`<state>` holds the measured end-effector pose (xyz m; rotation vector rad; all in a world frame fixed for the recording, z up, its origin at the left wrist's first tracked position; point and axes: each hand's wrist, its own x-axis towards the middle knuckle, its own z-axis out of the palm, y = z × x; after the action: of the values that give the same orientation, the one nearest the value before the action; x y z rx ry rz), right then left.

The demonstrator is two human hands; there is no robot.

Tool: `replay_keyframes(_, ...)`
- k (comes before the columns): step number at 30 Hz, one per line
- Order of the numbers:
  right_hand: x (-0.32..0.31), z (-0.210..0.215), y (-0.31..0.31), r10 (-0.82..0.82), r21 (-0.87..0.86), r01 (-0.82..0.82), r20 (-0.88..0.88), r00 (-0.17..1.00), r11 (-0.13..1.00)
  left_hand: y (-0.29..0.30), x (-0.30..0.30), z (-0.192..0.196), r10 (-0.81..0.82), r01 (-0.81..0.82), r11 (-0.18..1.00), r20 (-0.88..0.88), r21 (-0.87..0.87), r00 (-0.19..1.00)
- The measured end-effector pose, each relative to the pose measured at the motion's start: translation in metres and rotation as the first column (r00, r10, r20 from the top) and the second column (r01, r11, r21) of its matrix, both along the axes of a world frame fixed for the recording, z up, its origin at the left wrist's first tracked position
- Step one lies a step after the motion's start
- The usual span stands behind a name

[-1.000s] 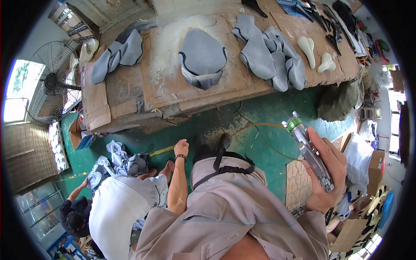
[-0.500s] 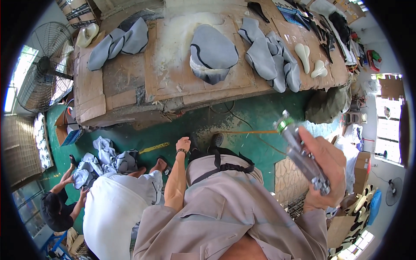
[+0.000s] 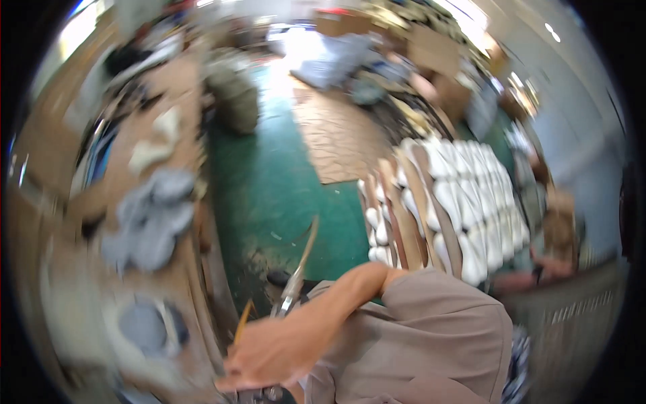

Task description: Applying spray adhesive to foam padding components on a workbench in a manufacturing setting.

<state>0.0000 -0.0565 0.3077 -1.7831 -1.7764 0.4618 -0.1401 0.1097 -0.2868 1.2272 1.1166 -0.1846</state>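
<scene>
My right hand [image 3: 276, 347] reaches across my front to the lower left, blurred by motion, its back uppermost and its fingers curled down. Under it shows part of a dark, shiny metal spray gun [image 3: 266, 394]; the hand covers most of it. Just beyond the wrist a thin silver and tan piece [image 3: 293, 289] sticks up, too smeared to name. My left hand cannot be made out. On the bench left of my hand lies a rounded grey fabric cover [image 3: 143, 328] with a pale band. Farther along sit crumpled grey covers [image 3: 151, 222].
The cardboard-topped bench [image 3: 60, 269] runs along the left, with cream saddle-shaped pads [image 3: 149, 153] on it. Rows of white saddle shapes [image 3: 471, 209] stand at the right. A cardboard sheet [image 3: 333, 131] lies on the green floor [image 3: 269, 182]. An olive sack [image 3: 232, 94] leans by the bench.
My view has swung right, so the bench now lies at the left. The right hand, raised at the right with the spray gun, is now low in front. My left hand has left view.
</scene>
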Motion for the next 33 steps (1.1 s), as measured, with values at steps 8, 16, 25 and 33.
replay_keyframes(8,-0.004,-0.065,-0.056,-0.275,0.27,0.352,-0.285,0.918,0.896,-0.05,0.176,0.041,-0.524,0.524,0.851,-0.034,0.008,0.851)
replay_keyframes(16,-0.001,-0.093,-0.106,-0.41,0.389,0.497,-0.287,0.866,0.776,-0.114,0.225,0.055,-0.71,0.711,0.703,-0.059,-0.003,0.701)
replay_keyframes(25,-0.004,-0.06,-0.133,-0.465,0.264,0.547,-0.313,0.828,0.795,-0.066,0.214,0.062,-0.695,0.694,0.719,-0.035,-0.042,0.718)
replay_keyframes(33,0.028,-0.024,-0.099,-0.276,-0.032,0.291,-0.43,0.86,0.956,0.031,-0.033,0.061,-0.121,0.112,0.991,-0.14,-0.069,0.983)
